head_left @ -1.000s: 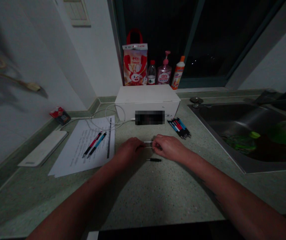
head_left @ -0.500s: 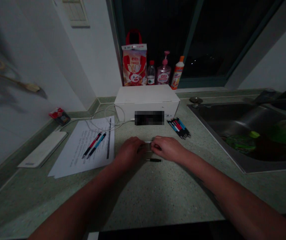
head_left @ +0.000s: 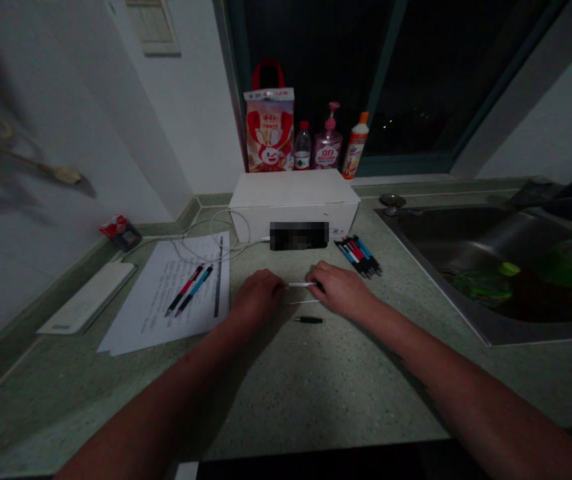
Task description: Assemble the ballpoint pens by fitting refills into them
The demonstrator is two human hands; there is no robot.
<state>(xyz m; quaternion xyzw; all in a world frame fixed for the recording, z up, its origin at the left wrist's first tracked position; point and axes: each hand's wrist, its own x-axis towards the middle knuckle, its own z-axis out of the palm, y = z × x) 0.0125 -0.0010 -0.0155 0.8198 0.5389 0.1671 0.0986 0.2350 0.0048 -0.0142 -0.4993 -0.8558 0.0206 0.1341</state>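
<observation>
A white pen barrel [head_left: 298, 285] spans the gap between my two hands, level above the counter. My left hand [head_left: 259, 295] is closed on its left end, with the fingertips partly hidden. At its right end, where a dark part shows, my right hand [head_left: 340, 288] pinches it. Just below lies a thin pale rod [head_left: 303, 303], which looks like a pen refill, close to my right fingers. Nearer to me on the counter rests a small black pen part [head_left: 311, 320] with a thin tip pointing left.
Two pens [head_left: 193, 292] lie on printed sheets [head_left: 141, 320] at left, beside a white flat case [head_left: 89, 300]. Several pens [head_left: 359, 255] sit right of a phone-like dark object [head_left: 299, 237] against a white box [head_left: 293, 190]. A sink [head_left: 433, 280] is at right.
My hands have drawn slightly apart, the left one leftward and the right one rightward. More of the white barrel and of the thin rod now shows between them.
</observation>
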